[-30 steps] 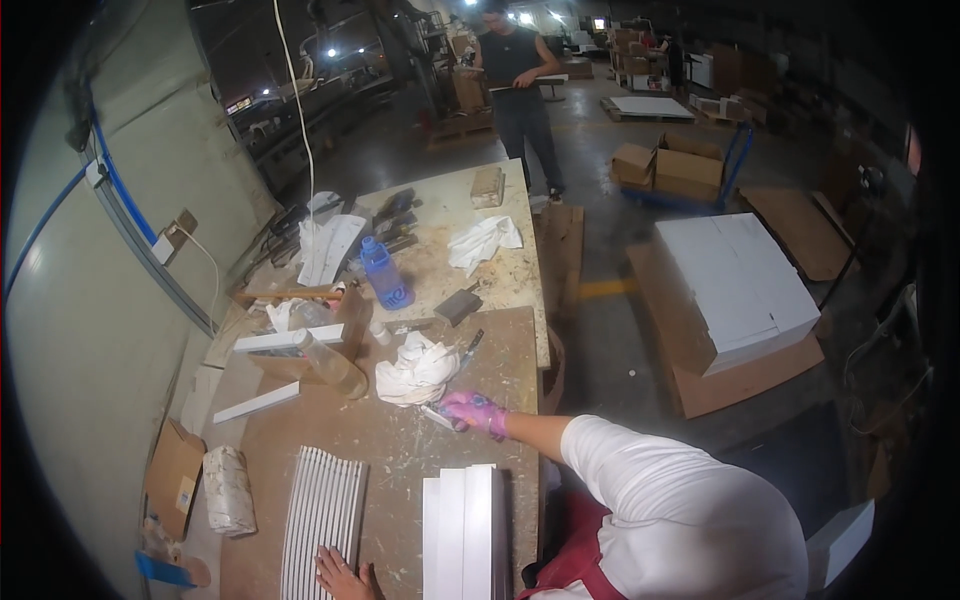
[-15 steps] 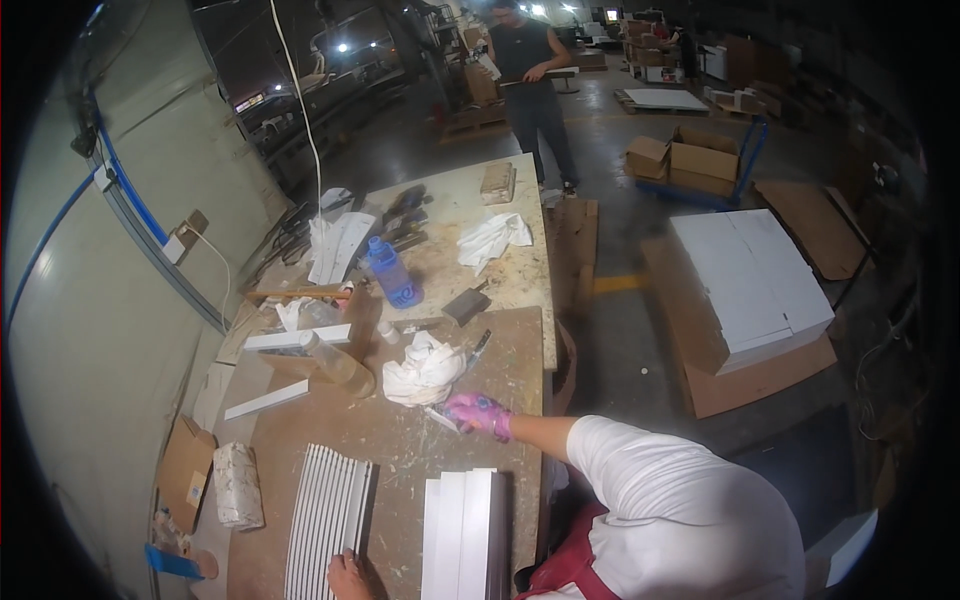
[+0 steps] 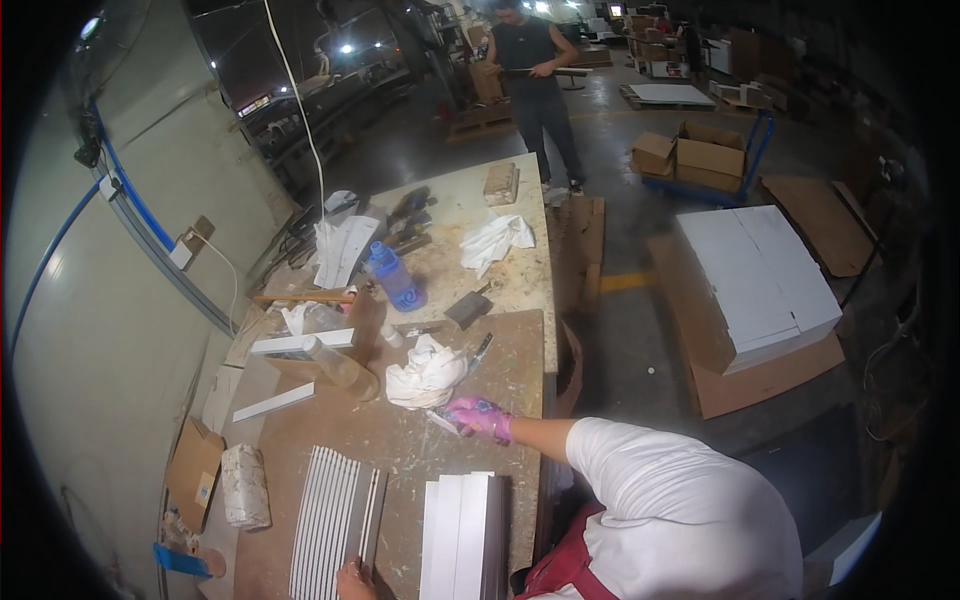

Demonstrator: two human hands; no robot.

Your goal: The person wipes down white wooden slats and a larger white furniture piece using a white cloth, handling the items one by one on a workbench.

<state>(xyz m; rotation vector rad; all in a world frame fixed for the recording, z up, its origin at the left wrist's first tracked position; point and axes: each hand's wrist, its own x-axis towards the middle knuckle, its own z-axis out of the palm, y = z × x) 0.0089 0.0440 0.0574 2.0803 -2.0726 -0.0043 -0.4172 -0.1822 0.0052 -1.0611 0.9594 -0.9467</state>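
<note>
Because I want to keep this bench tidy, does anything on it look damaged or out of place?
The brown board is scuffed with pale marks, so it looks worn. A white cloth lies crumpled on it. One white strip seems apart from its row, but the left hand is at it.

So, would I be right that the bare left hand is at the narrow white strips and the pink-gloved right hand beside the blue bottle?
Not the blue bottle: the head view shows the pink-gloved right hand beside the crumpled white rag. The bare left hand is at the narrow white strips.
</note>
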